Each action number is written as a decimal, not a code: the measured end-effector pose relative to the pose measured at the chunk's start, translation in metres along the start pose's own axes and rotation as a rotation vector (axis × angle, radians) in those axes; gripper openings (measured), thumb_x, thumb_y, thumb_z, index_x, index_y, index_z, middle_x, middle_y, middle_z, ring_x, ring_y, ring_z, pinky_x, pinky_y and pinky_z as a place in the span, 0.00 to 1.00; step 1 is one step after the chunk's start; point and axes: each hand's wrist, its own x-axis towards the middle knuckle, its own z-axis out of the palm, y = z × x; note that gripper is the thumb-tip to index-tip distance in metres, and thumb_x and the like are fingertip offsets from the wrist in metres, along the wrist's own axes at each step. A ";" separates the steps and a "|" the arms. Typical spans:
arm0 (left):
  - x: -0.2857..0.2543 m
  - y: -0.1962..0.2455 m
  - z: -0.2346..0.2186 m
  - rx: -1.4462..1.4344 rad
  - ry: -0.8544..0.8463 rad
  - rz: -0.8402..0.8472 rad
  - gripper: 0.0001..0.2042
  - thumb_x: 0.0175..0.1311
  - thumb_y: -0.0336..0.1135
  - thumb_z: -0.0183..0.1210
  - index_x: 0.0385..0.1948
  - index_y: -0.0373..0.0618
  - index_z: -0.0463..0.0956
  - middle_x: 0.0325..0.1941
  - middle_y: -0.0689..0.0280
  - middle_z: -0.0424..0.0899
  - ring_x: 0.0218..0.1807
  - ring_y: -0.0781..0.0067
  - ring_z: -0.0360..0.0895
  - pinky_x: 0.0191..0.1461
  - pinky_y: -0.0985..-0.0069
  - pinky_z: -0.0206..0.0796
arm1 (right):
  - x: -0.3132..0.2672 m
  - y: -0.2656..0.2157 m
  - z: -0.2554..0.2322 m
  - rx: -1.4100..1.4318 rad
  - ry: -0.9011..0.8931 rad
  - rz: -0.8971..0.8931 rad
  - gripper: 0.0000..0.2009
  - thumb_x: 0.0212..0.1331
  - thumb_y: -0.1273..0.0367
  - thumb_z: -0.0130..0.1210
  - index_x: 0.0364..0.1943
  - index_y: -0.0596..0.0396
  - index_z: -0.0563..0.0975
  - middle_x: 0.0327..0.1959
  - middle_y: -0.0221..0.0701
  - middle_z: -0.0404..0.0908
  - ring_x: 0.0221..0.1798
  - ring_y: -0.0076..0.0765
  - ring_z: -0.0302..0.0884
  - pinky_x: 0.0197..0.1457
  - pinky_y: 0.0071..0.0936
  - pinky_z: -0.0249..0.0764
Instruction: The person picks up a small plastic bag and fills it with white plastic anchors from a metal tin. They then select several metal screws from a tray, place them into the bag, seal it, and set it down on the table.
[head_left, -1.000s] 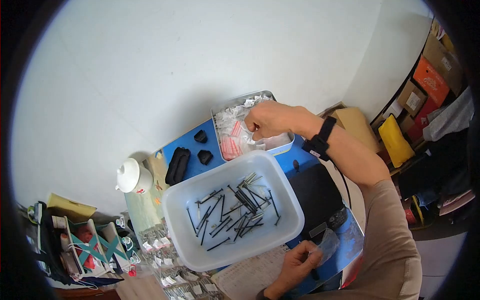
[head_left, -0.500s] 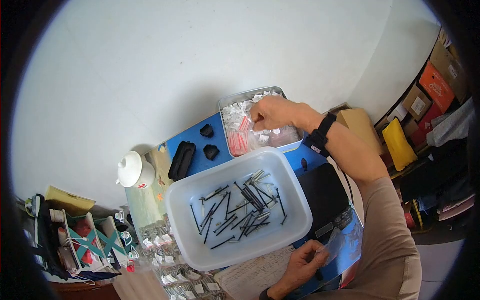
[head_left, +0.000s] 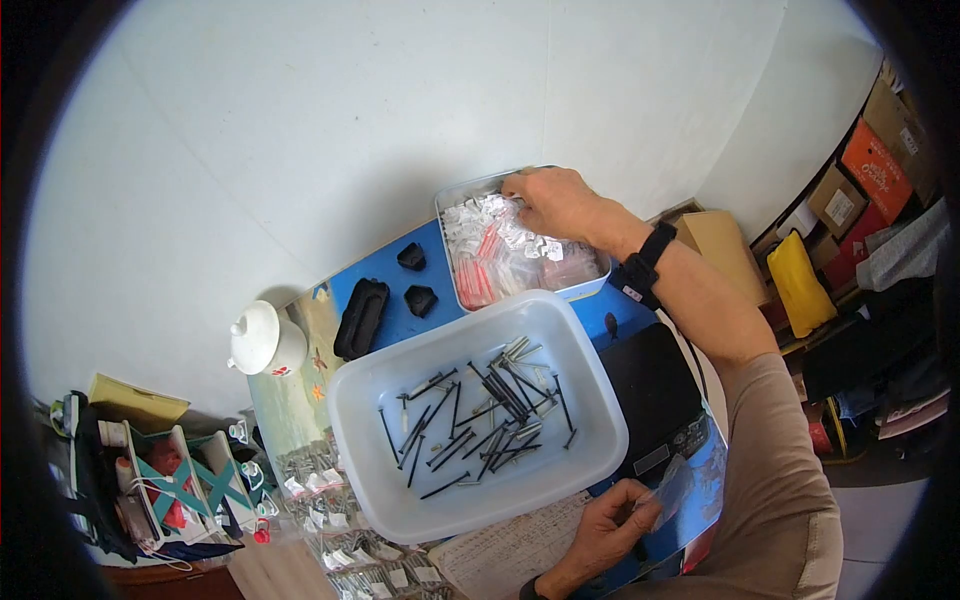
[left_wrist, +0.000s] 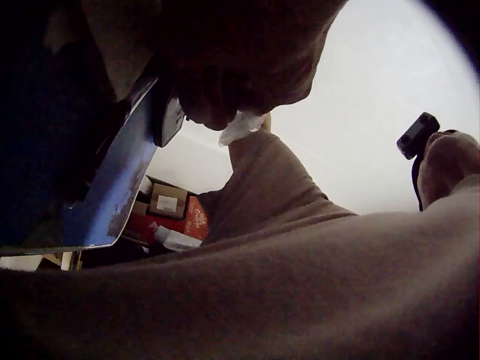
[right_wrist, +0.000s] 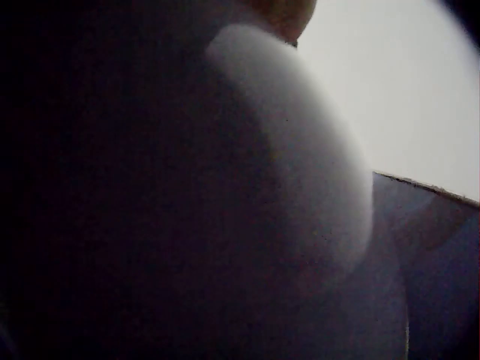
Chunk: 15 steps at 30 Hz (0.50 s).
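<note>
In the head view, my left hand pinches a clear plastic bag between thumb and fingers, right of the white tub's near corner. The left wrist view shows this hand dark, with the bag at its fingertips. My right hand reaches over the metal tin, fingers bent down at the small packets with white paper labels; whether it grips one is hidden. Red-striped bags lie in the tin's near left part. The right wrist view is mostly dark and blurred.
A white tub holds black and silver screws. Left of the tin stand black holders and a lidded white cup. A black device and a written sheet flank the tub. Bagged screws lie front left.
My right hand has moved up toward the tin's far edge, uncovering more labelled packets. The left hand keeps its pinch on the bag. The head view has shifted slightly.
</note>
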 end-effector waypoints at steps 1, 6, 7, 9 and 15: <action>0.000 0.000 0.000 0.010 -0.002 0.005 0.06 0.71 0.33 0.55 0.38 0.40 0.73 0.33 0.70 0.75 0.35 0.83 0.70 0.40 0.82 0.65 | -0.001 0.000 0.004 0.068 0.113 -0.035 0.14 0.47 0.72 0.58 0.42 0.52 0.80 0.38 0.42 0.82 0.43 0.51 0.80 0.46 0.44 0.76; 0.001 0.001 0.002 0.006 0.007 -0.011 0.06 0.71 0.32 0.55 0.38 0.39 0.73 0.32 0.69 0.75 0.34 0.82 0.71 0.39 0.82 0.65 | -0.005 -0.012 -0.004 0.154 0.061 -0.122 0.16 0.47 0.74 0.59 0.44 0.54 0.79 0.45 0.43 0.78 0.49 0.51 0.77 0.52 0.41 0.74; 0.000 0.001 0.002 0.025 0.017 -0.022 0.05 0.71 0.32 0.54 0.38 0.39 0.72 0.32 0.69 0.74 0.34 0.82 0.71 0.39 0.81 0.65 | -0.008 -0.017 -0.004 0.133 0.003 -0.092 0.16 0.46 0.74 0.60 0.44 0.53 0.80 0.44 0.42 0.78 0.49 0.51 0.77 0.51 0.42 0.74; 0.000 0.002 0.003 0.022 0.014 -0.018 0.05 0.71 0.31 0.54 0.38 0.39 0.72 0.32 0.69 0.74 0.34 0.82 0.70 0.40 0.81 0.65 | -0.007 -0.018 -0.004 0.110 -0.054 -0.063 0.16 0.46 0.74 0.61 0.43 0.52 0.80 0.43 0.41 0.78 0.48 0.51 0.78 0.50 0.42 0.74; 0.000 0.001 0.002 -0.030 0.000 -0.002 0.05 0.71 0.30 0.54 0.37 0.39 0.72 0.32 0.70 0.74 0.34 0.83 0.70 0.40 0.82 0.65 | -0.005 -0.012 0.001 0.267 -0.134 -0.195 0.08 0.44 0.75 0.63 0.31 0.53 0.81 0.34 0.36 0.80 0.40 0.45 0.79 0.41 0.38 0.73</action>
